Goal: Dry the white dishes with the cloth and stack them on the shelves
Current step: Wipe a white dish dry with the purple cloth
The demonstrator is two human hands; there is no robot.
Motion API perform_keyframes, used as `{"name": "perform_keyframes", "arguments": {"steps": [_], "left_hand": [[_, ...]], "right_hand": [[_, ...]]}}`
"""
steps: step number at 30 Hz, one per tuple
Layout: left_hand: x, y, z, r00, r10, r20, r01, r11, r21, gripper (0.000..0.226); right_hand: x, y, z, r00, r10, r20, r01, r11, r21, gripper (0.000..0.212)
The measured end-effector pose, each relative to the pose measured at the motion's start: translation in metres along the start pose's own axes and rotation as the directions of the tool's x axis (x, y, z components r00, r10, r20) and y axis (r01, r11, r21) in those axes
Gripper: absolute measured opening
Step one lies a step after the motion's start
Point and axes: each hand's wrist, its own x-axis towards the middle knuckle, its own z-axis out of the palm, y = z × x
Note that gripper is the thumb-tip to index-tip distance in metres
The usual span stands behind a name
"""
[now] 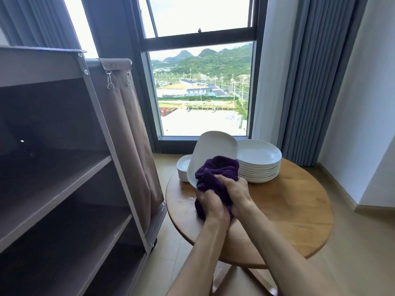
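Progress: early | oblong white ceramic dish (213, 150) held tilted above round wooden table (288, 210), gripped through bunched purple cloth (215, 174) by left hand (210, 207) and right hand (235, 189) | two white stacks (259, 165) undried | grey trolley shelves (64, 178) judged unfilled

— Where do we stand?
— At the round table (288, 210), with the shelves (64, 171) to our left and the window (201, 90) behind the table.
— And the dishes?
— Two stacks at the table's far edge: the larger stack (259, 165) on the right, the smaller stack (182, 170) on the left.
— Between them?
— A tilted dish (211, 150) with the cloth (215, 178) before it, and our left hand (210, 205) and right hand (234, 192) on the cloth, nearest us.
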Motion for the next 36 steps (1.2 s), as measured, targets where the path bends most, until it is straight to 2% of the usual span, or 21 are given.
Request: {"name": "perform_keyframes", "arguments": {"steps": [2,4,6,10,13,16,18,20,22,24,26,27,28,30,31,33,36], "left_hand": [[-0.001,0.005,0.0,0.992,0.126,-0.015,-0.127,0.992,-0.01,0.043],[0.0,0.011,-0.005,0.981,0.192,0.027,-0.194,0.975,0.111,0.054],[0.001,0.019,-0.014,0.977,0.18,0.111,-0.199,0.959,0.204,0.059],[0.015,0.051,-0.038,0.959,0.077,0.272,-0.189,0.889,0.417,0.054],[0.021,0.057,-0.044,0.972,0.11,0.207,-0.193,0.876,0.442,0.063],[0.01,0.031,-0.032,0.991,0.135,0.011,-0.135,0.969,0.207,0.052],[0.011,0.025,-0.028,0.977,0.208,-0.049,-0.194,0.958,0.213,0.05],[0.016,0.038,-0.032,0.966,0.244,0.081,-0.257,0.893,0.37,0.047],[0.017,0.066,-0.039,0.954,0.19,0.231,-0.286,0.804,0.521,0.036],[0.023,0.1,-0.04,0.934,0.06,0.353,-0.296,0.686,0.665,0.034],[0.035,0.128,-0.034,0.919,-0.069,0.388,-0.268,0.612,0.744,0.047],[0.042,0.136,-0.029,0.933,-0.082,0.351,-0.217,0.648,0.73,0.055],[0.046,0.136,-0.023,0.954,-0.069,0.292,-0.147,0.741,0.655,0.059],[0.041,0.118,-0.01,0.987,-0.005,0.163,-0.057,0.927,0.37,0.053],[0.033,0.101,-0.005,0.994,0.025,0.109,-0.05,0.97,0.236,0.046],[0.028,0.066,-0.002,0.998,0.066,0.004,-0.066,0.991,0.12,0.029],[0.035,0.056,-0.009,0.993,0.096,-0.067,-0.084,0.983,0.163,0.017]], "right_hand": [[0.001,-0.001,0.001,1.0,-0.017,-0.027,0.017,1.0,0.019,0.034],[0.004,-0.005,0.002,1.0,-0.008,-0.029,0.009,0.999,0.046,0.043],[0.013,-0.01,0.003,0.998,0.022,-0.056,-0.017,0.996,0.084,0.047],[0.041,-0.022,-0.007,0.96,0.176,-0.218,-0.105,0.948,0.301,0.034],[0.046,-0.017,-0.005,0.936,0.236,-0.26,-0.135,0.925,0.355,0.036],[0.036,0.003,0.011,0.942,0.3,-0.148,-0.224,0.893,0.39,0.046],[0.03,0.012,0.01,0.947,0.305,-0.1,-0.247,0.892,0.379,0.045],[0.036,0.009,-0.005,0.963,0.235,-0.132,-0.169,0.908,0.382,0.042],[0.045,-0.001,-0.028,0.99,0.118,-0.08,-0.081,0.925,0.371,0.041],[0.048,-0.016,-0.049,0.989,0.072,0.128,-0.094,0.98,0.177,0.043],[0.047,-0.029,-0.058,0.938,0.122,0.325,-0.094,0.991,-0.099,0.035],[0.047,-0.033,-0.057,0.918,0.129,0.376,-0.075,0.985,-0.155,0.031],[0.046,-0.034,-0.051,0.918,0.11,0.381,-0.062,0.989,-0.138,0.029],[0.038,-0.032,-0.028,0.952,0.036,0.303,-0.039,0.999,0.002,0.022],[0.034,-0.026,-0.015,0.97,0.012,0.241,-0.033,0.996,0.081,0.019],[0.026,-0.014,0.002,0.991,0.023,0.129,-0.045,0.984,0.17,0.022],[0.021,-0.005,-0.003,0.995,0.033,0.093,-0.039,0.997,0.06,0.035]]}}
